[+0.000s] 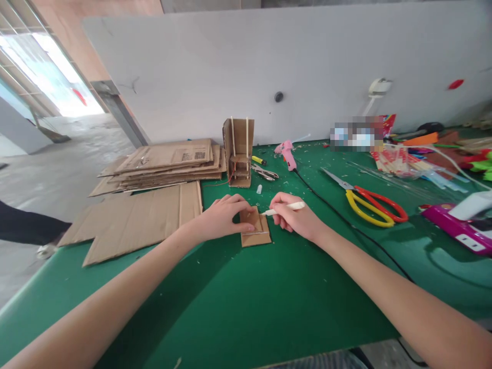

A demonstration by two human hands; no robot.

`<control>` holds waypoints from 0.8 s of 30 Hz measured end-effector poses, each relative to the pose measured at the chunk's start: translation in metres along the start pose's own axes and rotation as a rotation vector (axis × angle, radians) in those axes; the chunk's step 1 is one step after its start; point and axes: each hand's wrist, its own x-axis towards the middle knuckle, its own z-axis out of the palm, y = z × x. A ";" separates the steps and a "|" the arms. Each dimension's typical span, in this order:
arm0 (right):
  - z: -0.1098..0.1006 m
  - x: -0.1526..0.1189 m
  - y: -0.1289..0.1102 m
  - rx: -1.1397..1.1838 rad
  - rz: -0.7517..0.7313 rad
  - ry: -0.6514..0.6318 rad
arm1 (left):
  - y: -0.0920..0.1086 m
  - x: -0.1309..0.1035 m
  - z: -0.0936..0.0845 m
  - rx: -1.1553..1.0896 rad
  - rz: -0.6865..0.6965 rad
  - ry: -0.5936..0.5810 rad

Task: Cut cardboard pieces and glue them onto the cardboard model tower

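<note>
Small cardboard pieces (pixel 257 239) lie on the green table (pixel 238 307), one on top of the other. My left hand (pixel 226 218) presses on the upper piece from the left, its thumb and fingers apart. Closed around a white pen (pixel 294 206), my right hand (pixel 294 219) is at the right edge of the pieces, with the pen's tip at the cardboard. A small white cap (pixel 259 189) lies just beyond them. Behind it stands an upright cardboard box (pixel 241 138) with wooden sticks inside.
Stacked cardboard sheets (pixel 165 159) and a loose sheet (pixel 146 220) lie left. Toward the right are pliers (pixel 265 172), a pink glue gun (pixel 287 155) with a black cable, scissors (pixel 374 205) and a purple power strip (pixel 457 228). Someone's dark-clad limb (pixel 31 225) shows at far left.
</note>
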 end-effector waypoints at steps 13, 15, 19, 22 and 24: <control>0.004 0.001 0.005 -0.123 -0.046 -0.029 | 0.001 0.001 0.000 -0.012 0.017 -0.001; 0.003 0.000 0.004 -0.130 -0.063 -0.035 | 0.001 0.001 -0.001 -0.019 0.014 -0.003; 0.000 -0.002 0.001 -0.143 -0.081 -0.063 | 0.003 0.001 -0.002 -0.021 0.006 -0.009; -0.003 -0.003 -0.002 -0.128 -0.070 -0.110 | 0.003 0.001 -0.002 -0.016 0.000 -0.012; -0.004 -0.003 -0.004 -0.112 -0.071 -0.140 | 0.002 0.002 -0.002 -0.010 0.003 -0.011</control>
